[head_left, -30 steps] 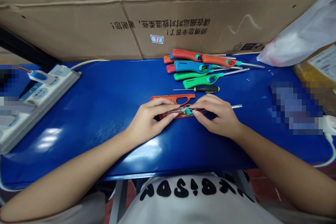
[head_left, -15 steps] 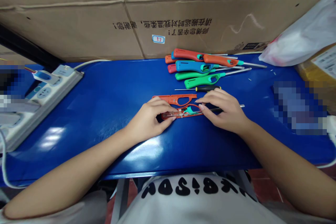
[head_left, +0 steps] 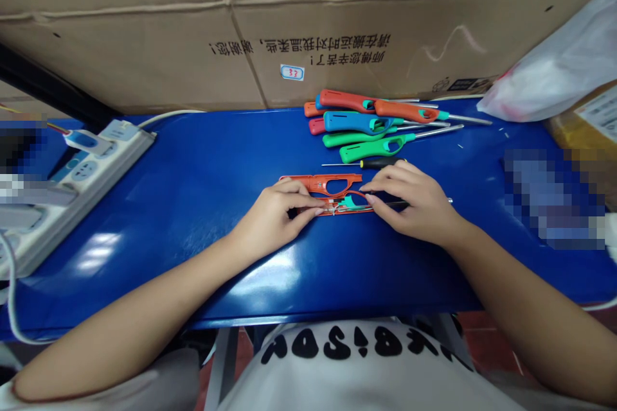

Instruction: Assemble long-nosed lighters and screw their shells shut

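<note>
An opened orange gas lighter [head_left: 357, 210] lies on the blue table with its inner parts exposed, among them a green trigger [head_left: 346, 202] and thin wires. My left hand [head_left: 270, 215] is closed over its rear end, thumb and fingers pinching at the fuel tank, which they mostly hide. With thumb and fingertips, my right hand [head_left: 417, 205] grips the lighter's front end beside the finger loop. The metal tube runs out under that hand. Just behind lies the loose orange shell half [head_left: 332, 181], touched by the left hand's fingers.
A screwdriver [head_left: 378, 164] with a black and yellow handle lies behind my right hand. Several assembled lighters [head_left: 357, 122] are piled against a large cardboard box [head_left: 168, 64]. A power strip [head_left: 91, 164] stands at left, a white plastic bag [head_left: 549, 70] at back right.
My left fingers have closed down further over the fuel tank, so less of it shows. The right hand holds nearly the same place.
</note>
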Demonstrator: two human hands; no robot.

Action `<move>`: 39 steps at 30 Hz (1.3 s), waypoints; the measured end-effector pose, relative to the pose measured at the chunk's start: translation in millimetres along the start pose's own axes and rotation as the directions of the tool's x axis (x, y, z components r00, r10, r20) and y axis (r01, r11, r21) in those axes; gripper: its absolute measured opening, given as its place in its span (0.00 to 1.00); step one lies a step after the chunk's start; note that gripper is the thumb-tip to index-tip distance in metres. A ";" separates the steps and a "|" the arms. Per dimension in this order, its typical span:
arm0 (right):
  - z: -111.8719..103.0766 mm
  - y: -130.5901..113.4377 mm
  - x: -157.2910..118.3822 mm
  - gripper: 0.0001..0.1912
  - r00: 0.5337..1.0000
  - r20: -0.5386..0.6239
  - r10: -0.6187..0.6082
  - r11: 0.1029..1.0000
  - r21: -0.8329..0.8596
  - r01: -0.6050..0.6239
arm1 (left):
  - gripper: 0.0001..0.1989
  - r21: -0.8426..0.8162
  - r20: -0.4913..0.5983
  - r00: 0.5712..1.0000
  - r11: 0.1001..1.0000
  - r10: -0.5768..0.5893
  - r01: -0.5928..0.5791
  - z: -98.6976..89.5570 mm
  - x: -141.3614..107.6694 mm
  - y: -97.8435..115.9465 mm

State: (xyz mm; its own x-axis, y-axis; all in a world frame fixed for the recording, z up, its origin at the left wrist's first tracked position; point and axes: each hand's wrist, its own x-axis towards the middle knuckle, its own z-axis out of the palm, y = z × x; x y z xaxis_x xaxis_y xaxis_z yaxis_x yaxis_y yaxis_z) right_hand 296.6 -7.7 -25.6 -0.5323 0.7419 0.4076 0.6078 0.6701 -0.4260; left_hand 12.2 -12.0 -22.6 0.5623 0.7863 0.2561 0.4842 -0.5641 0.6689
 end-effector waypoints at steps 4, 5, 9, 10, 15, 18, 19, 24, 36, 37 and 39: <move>-1.4 0.7 -0.8 0.10 0.995 0.086 -0.050 0.999 -0.016 0.052 | 0.09 0.045 0.010 1.000 0.999 0.020 -0.020 -0.7 0.0 1.2; -3.0 0.8 -1.1 0.11 0.993 0.106 -0.057 0.998 -0.018 0.059 | 0.09 0.057 0.013 0.999 0.998 0.030 -0.031 -0.7 -0.2 1.3; -13.9 3.1 -3.0 0.12 0.984 0.174 -0.040 0.999 -0.024 0.044 | 0.10 0.087 0.003 0.997 0.993 0.081 -0.081 -2.3 -0.7 1.6; -16.9 4.6 -3.4 0.11 0.982 0.185 -0.026 0.999 -0.030 0.032 | 0.10 0.086 -0.010 0.996 0.992 0.094 -0.093 -3.2 -0.7 1.6; -24.7 13.4 -3.4 0.07 0.989 0.149 0.004 1.000 0.023 -0.008 | 0.12 0.090 -0.059 0.988 0.987 0.141 -0.135 -9.7 0.0 1.7; -23.6 12.1 -1.6 0.07 0.994 0.106 -0.010 0.995 0.104 -0.001 | 0.11 0.133 -0.015 0.980 0.972 0.196 -0.193 -9.5 0.2 2.7; -22.4 10.4 -1.2 0.07 0.994 0.110 -0.017 0.993 0.116 0.005 | 0.12 0.155 0.004 0.976 0.964 0.216 -0.214 -8.1 0.2 3.4; -12.1 2.8 -2.4 0.06 0.979 0.201 -0.020 0.995 0.100 0.000 | 0.14 0.286 0.088 0.961 0.918 0.261 -0.275 4.1 -0.9 7.8; -7.0 -0.4 -0.8 0.05 0.976 0.216 0.005 0.974 0.222 -0.054 | 0.14 0.286 0.064 0.965 0.921 0.255 -0.263 11.8 -1.7 3.3; -6.9 -0.6 -0.9 0.05 0.977 0.212 0.004 0.970 0.236 -0.055 | 0.14 0.277 0.061 0.965 0.924 0.257 -0.263 12.1 -1.7 2.9; -6.6 -1.0 -1.2 0.05 0.978 0.210 0.010 0.966 0.252 -0.064 | 0.14 0.262 0.058 0.964 0.928 0.259 -0.265 12.8 -1.9 2.3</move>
State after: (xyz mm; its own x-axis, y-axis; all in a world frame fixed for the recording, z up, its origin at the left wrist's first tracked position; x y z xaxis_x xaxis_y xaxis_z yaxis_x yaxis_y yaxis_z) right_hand 300.6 -9.4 -20.3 -0.6380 0.7364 0.2249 0.4724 0.6051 -0.6409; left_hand 20.8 -18.0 -30.4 0.7061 0.5974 0.3800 0.4757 -0.7978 0.3703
